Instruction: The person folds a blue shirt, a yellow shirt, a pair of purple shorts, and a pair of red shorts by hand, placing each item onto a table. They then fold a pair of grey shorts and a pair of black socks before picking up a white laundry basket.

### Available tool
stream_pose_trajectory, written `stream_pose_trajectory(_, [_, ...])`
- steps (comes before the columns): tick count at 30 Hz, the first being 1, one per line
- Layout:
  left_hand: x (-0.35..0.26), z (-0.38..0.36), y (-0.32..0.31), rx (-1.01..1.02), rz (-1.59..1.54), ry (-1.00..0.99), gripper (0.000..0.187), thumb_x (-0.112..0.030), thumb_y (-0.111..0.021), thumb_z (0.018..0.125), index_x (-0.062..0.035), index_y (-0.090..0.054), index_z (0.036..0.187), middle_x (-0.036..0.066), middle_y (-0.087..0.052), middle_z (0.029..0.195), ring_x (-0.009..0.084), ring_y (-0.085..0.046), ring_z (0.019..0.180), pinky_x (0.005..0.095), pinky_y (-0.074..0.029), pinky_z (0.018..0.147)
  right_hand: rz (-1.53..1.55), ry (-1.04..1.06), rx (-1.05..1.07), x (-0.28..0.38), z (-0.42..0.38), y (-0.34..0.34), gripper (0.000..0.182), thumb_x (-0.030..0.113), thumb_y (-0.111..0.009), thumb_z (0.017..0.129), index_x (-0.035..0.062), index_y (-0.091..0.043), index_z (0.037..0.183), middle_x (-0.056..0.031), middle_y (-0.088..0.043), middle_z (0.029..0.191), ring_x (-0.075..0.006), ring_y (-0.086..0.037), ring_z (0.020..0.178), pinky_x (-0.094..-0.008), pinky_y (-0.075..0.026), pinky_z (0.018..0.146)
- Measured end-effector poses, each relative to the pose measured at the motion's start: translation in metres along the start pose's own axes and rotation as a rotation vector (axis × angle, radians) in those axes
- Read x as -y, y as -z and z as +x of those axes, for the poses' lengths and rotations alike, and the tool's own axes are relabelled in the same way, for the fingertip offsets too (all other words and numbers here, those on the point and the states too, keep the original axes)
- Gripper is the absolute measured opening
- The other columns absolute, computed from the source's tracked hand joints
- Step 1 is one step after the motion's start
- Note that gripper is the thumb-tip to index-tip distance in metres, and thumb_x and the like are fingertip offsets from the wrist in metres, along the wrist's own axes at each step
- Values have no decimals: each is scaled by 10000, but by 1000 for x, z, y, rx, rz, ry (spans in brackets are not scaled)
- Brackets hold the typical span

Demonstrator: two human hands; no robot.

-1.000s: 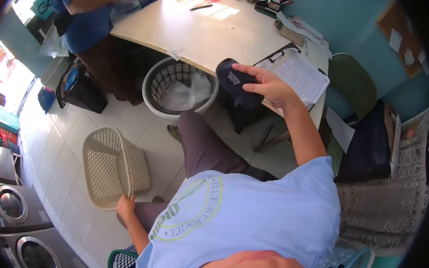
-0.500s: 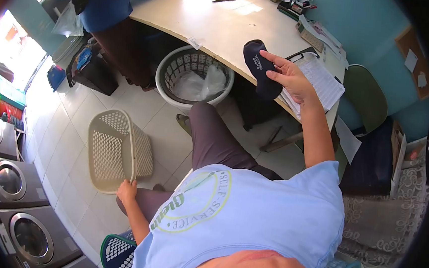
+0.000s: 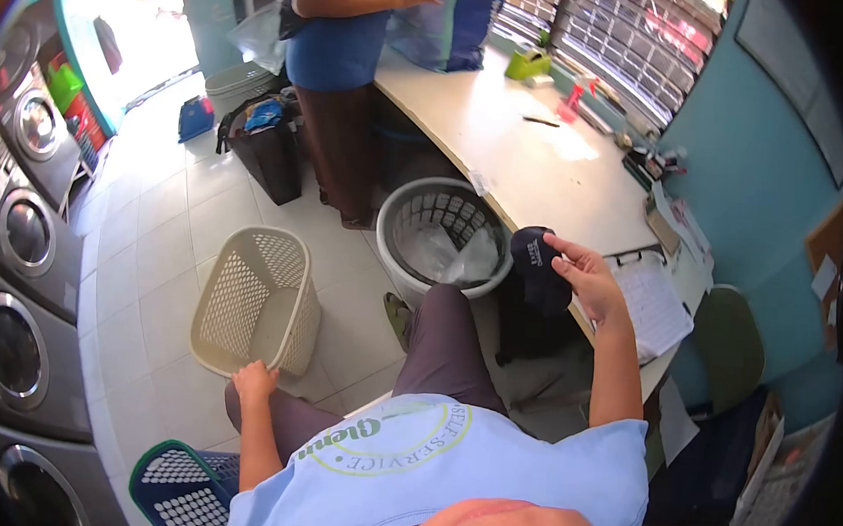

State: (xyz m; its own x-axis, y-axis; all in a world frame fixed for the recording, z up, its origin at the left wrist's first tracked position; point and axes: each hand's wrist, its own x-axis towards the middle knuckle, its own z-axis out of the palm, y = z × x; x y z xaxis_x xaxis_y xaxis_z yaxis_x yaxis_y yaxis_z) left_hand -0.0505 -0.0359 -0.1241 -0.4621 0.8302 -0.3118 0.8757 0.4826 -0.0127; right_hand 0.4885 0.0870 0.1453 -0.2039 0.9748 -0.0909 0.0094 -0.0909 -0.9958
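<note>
In my right hand (image 3: 585,276) is a small dark navy cloth piece with white lettering (image 3: 541,269), pinched between thumb and fingers. It hangs by the front edge of the long cream table (image 3: 469,144), beside a clipboard with written sheets (image 3: 648,303). My left hand (image 3: 255,380) grips the near rim of a beige plastic laundry basket (image 3: 304,289) on the tiled floor. Nothing shows inside that basket. A round grey basket (image 3: 390,251) with clear plastic bags in it stands in front of my knee, by the table.
A co-worker in a blue shirt (image 3: 333,56) stands at the table's far end, a hand by a large bag (image 3: 448,30). Front-loading machines (image 3: 15,342) line the left. A blue basket with a green rim (image 3: 157,484) sits beside me. Near the co-worker is a black bin (image 3: 270,164).
My view has swung up and left, bringing in the window and the co-worker's upper body. Both hands keep their holds; the dark cloth piece is now turned to a different angle.
</note>
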Motion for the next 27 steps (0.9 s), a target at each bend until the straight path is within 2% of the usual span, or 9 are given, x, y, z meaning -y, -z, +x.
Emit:
stream_pose_trajectory(7, [2,0,-1,8,-13,-2,432,-443,-620,794,-78,-650,1022,121,-663,1016,297,-604,1010,458,-399,914,-54,27,122,25,9,-28,378,60,-562,899,-23,-502,1263,-79,-597,1155,-92,-548,1023,-225,-409,921])
stream_pose_trajectory(13, [1,1,1,16,-44,6,421,-439,-625,793,-78,-657,1006,123,-663,1022,301,-600,1022,464,-394,923,-114,63,199,37,16,-45,372,75,-561,905,-4,-510,1265,-82,-600,1153,-100,-563,1011,-234,-418,921])
stream_pose_trajectory(22, [4,5,-5,-26,-102,-16,416,-441,-617,787,-77,-665,982,127,-666,999,301,-602,1014,458,-404,909,-268,27,329,54,18,-84,443,-55,-578,828,2,-513,1263,-74,-604,1153,-98,-586,973,-234,-460,885])
stream_pose_trajectory(27, [7,6,-5,-42,-163,-18,395,-440,-619,780,-100,-669,976,109,-671,974,299,-610,980,454,-420,871,-312,-49,623,42,28,-110,464,-60,-585,825,11,-503,1276,-62,-581,1197,-106,-558,1038,-240,-438,918])
